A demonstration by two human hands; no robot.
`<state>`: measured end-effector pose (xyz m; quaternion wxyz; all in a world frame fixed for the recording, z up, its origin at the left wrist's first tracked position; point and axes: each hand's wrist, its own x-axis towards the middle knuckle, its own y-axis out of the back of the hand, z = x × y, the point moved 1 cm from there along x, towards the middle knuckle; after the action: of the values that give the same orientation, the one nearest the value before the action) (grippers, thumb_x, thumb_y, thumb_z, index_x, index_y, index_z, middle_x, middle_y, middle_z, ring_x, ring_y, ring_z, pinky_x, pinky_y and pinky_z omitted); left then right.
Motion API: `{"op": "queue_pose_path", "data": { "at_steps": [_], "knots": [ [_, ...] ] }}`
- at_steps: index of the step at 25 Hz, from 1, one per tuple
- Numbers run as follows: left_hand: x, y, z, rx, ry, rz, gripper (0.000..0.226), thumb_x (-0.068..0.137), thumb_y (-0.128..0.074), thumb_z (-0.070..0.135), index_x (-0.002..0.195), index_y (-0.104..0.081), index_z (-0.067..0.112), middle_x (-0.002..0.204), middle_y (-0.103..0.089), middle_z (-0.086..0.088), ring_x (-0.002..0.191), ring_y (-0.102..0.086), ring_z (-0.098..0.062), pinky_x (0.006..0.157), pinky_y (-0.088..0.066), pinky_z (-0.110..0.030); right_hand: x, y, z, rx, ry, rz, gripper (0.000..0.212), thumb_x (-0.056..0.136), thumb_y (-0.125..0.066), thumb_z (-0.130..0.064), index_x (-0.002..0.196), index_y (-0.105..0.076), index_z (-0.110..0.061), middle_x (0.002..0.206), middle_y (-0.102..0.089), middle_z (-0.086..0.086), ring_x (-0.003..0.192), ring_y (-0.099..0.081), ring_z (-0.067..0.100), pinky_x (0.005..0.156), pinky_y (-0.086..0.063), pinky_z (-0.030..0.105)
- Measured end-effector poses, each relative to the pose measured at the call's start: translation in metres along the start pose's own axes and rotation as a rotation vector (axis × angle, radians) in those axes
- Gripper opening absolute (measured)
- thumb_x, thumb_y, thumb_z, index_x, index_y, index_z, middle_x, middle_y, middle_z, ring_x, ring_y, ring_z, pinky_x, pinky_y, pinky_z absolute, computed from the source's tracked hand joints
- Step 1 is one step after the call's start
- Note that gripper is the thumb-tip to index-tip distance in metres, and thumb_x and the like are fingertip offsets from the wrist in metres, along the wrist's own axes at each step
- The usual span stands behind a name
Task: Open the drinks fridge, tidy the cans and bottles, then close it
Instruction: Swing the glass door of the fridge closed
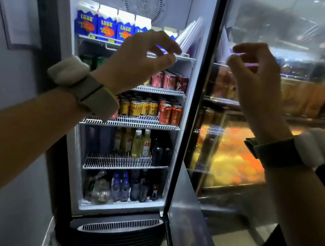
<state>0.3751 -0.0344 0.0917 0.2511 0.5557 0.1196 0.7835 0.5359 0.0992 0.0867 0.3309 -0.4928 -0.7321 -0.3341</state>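
drinks fridge (70,25) stands open; glass door (263,117) swung out to the right. left hand (137,60) raised before the top shelf, fingers loosely curled, grasping nothing. right hand (253,73) raised in front of the door glass, fingers curled, apparently empty; motion blur limits certainty. blue cartons (106,24) on top shelf; red cans (169,113) and gold cans (136,108) on the third shelf; bottles (141,145) below them

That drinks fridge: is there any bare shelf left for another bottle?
Yes. The bottle shelf is bare wire in front and left of the juice bottles. The gold and red cans crowd their shelf, and the blue cartons fill the top left.
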Motion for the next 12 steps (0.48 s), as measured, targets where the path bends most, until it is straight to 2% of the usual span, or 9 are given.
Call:
{"op": "queue_pose_path", "data": {
  "at_steps": [2,4,7,9,12],
  "knots": [
    [-0.005,0.003,0.015,0.022,-0.057,-0.050,0.015,0.088,-0.061,0.020,0.102,-0.067,0.022,0.104,-0.066,0.003,0.088,-0.061,-0.007,0.076,-0.043,-0.007,-0.011,0.019,-0.005,-0.065,0.009,0.111,0.031,0.083,-0.056,-0.026,0.111,-0.058,-0.013,0.095,-0.060,-0.002,0.079,-0.054,0.007,0.074,-0.043,0.024],
    [-0.010,0.005,0.028,0.036,-0.112,-0.073,0.015,0.088,-0.060,0.019,0.102,-0.066,0.019,0.101,-0.063,0.004,0.088,-0.061,-0.008,0.071,-0.039,-0.001,-0.022,0.042,-0.006,-0.161,0.063,0.258,0.038,0.080,-0.055,-0.027,0.116,-0.056,-0.013,0.106,-0.052,0.000,0.095,-0.050,0.011,0.087,-0.041,0.025],
    [-0.012,-0.003,0.048,0.010,-0.178,-0.125,0.015,0.089,-0.061,0.016,0.103,-0.066,0.014,0.102,-0.061,-0.003,0.089,-0.062,-0.013,0.070,-0.040,-0.004,-0.037,0.075,0.000,-0.245,0.090,0.472,0.045,0.079,-0.055,-0.027,0.121,-0.052,-0.011,0.117,-0.050,0.005,0.112,-0.049,0.019,0.103,-0.039,0.035],
    [-0.012,-0.021,0.068,-0.017,-0.224,-0.168,0.018,0.089,-0.061,0.015,0.105,-0.066,0.009,0.104,-0.061,-0.010,0.088,-0.062,-0.016,0.070,-0.039,-0.004,-0.045,0.091,0.001,-0.246,0.066,0.517,0.049,0.080,-0.054,-0.025,0.125,-0.048,-0.008,0.127,-0.050,0.014,0.120,-0.048,0.027,0.103,-0.038,0.043],
    [-0.013,-0.063,0.114,-0.091,-0.367,-0.212,0.019,0.089,-0.061,0.012,0.107,-0.066,0.007,0.102,-0.057,-0.011,0.088,-0.057,-0.015,0.074,-0.036,-0.003,-0.063,0.109,0.001,-0.416,0.092,0.597,0.052,0.078,-0.057,-0.023,0.127,-0.049,-0.007,0.130,-0.049,0.019,0.125,-0.043,0.031,0.108,-0.032,0.041]
  ]
}}
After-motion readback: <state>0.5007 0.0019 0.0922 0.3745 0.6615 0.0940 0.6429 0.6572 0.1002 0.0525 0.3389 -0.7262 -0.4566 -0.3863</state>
